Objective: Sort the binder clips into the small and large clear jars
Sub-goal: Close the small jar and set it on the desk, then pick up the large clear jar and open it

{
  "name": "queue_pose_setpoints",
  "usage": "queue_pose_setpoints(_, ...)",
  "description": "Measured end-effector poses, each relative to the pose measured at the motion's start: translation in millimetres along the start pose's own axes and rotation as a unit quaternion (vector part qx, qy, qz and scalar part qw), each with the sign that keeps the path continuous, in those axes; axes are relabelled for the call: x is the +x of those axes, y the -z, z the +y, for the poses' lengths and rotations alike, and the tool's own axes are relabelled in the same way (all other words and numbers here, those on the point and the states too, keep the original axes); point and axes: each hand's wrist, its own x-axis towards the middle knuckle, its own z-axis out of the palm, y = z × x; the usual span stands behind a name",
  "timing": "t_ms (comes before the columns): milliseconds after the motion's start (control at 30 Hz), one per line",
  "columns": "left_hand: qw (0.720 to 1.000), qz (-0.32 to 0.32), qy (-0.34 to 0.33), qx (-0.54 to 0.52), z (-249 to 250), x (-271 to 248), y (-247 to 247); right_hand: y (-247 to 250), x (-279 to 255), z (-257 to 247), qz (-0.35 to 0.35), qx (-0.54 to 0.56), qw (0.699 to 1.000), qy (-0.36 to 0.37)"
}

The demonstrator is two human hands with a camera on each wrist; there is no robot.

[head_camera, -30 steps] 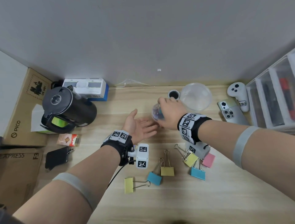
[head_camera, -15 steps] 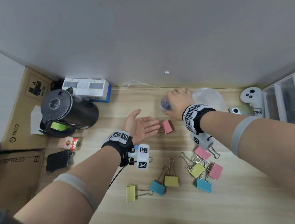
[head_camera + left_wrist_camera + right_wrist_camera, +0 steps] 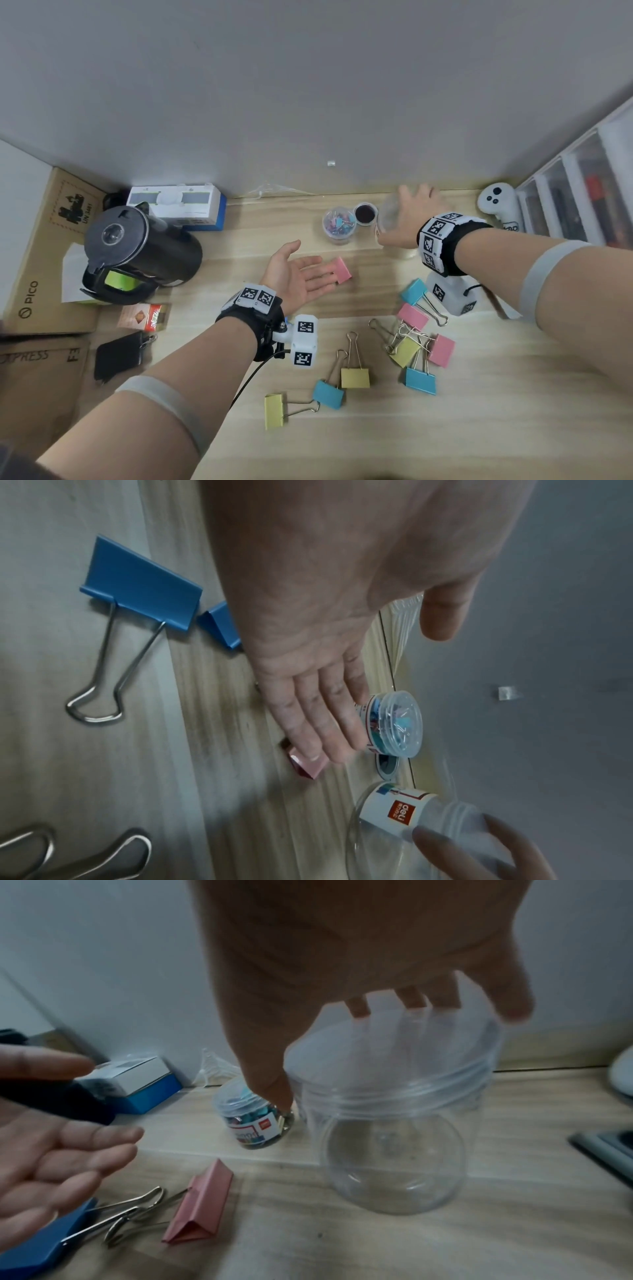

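a plain grey wall [image 3: 308,85] rises behind a light wooden desk [image 3: 445,438]. clear plastic drawers [image 3: 582,192] stand at the right edge, cardboard boxes [image 3: 37,274] at the left.

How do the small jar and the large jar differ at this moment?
The small jar is packed with little coloured clips; the large jar looks empty. The small jar stands untouched with its clear lid on, while the right hand grips the large jar around its top. The small jar is much narrower. Both are clear plastic, standing near the wall.

Ten large binder clips [image 3: 355,377], two jars [image 3: 338,222]
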Motion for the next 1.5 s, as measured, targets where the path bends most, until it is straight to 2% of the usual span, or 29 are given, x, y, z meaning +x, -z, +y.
queue_pose_setpoints(167,1.0,-0.001,0.001,0.022,-12.9,-13.1,-4.4,7.1,-23.0,8.6,-0.005,0.043,0.999,0.012)
queue_pose_setpoints(267,0.999,0.002,0.019,0.036,-19.7,-22.4,-9.8,18.9,-39.0,2.2,-0.048,0.138,0.989,0.023)
queue_pose_setpoints(367,0.998,-0.021,0.039,0.052,-26.5,-33.6,-14.4,24.0,-56.1,-10.7,-0.176,0.29,0.94,0.026)
queue_pose_setpoints(467,0.994,-0.086,0.04,0.05,-30.9,-47.7,-16.5,22.4,-75.4,-25.6,-0.277,0.389,0.878,0.019)
queue_pose_setpoints(533,0.994,-0.095,0.035,0.04,-32.6,-57.4,-15.6,18.3,-83.5,-33.4,-0.287,0.41,0.865,0.032)
queue_pose_setpoints(733,0.998,-0.049,0.003,0.049,-32.7,-73.9,7.5,4.7,-96.7,-52.3,-0.278,0.439,0.851,0.069)
queue_pose_setpoints(900,1.0,0.012,0.017,-0.005,-33.0,-81.2,32.6,9.6,-101.5,-78.0,-0.202,0.307,0.905,0.215)
queue_pose_setpoints(1067,0.996,0.047,0.001,-0.074,-34.7,-85.5,62.3,8.1,-104.3,-104.3,-0.154,0.247,0.894,0.342)
queue_pose_setpoints(1200,0.992,0.072,-0.046,-0.095,-35.0,-100.7,98.5,-2.1,-103.6,-133.5,-0.121,0.163,0.888,0.412)
queue_pose_setpoints(1333,0.972,0.129,-0.087,-0.175,-42.5,-117.1,148.6,-17.2,-103.0,-169.9,-0.104,0.061,0.905,0.409)
queue_pose_setpoints(1500,0.942,0.144,-0.127,-0.276,-61.1,-138.8,209.2,-50.7,-117.0,-232.5,-0.086,-0.051,0.91,0.403)
